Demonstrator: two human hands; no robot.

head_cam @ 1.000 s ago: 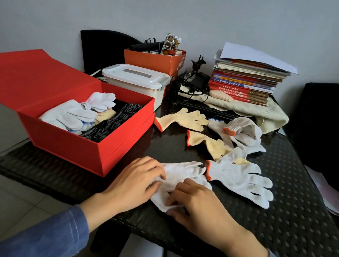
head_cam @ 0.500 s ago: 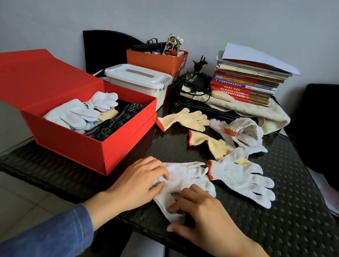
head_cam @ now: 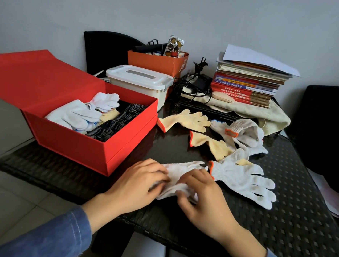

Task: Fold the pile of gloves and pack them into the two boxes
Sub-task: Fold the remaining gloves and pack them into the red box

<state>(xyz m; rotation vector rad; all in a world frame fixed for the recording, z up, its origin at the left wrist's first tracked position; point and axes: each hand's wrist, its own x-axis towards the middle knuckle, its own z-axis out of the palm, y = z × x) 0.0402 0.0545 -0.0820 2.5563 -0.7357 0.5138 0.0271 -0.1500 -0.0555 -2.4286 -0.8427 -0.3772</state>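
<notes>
A white knit glove (head_cam: 179, 171) lies bunched near the table's front edge. My left hand (head_cam: 139, 183) presses on its left side and my right hand (head_cam: 204, 198) grips its lower right part. Just right of it a second white glove (head_cam: 243, 178) with an orange cuff lies flat. Two yellow gloves (head_cam: 187, 120) (head_cam: 211, 143) and a bundle of white gloves (head_cam: 243, 133) lie further back. The open red box (head_cam: 122, 145) on the left holds white, yellow and dark gloves (head_cam: 76, 113).
A white lidded plastic box (head_cam: 139, 82) and an orange carton (head_cam: 158, 62) stand behind the red box. Books (head_cam: 248, 85) are stacked at the back right on a beige cloth (head_cam: 272, 118), with cables beside them. Black chairs stand behind and to the right.
My right hand has moved up and left over the white glove, folding its lower part inward. The glove is more bunched between both hands. The view has shifted slightly.
</notes>
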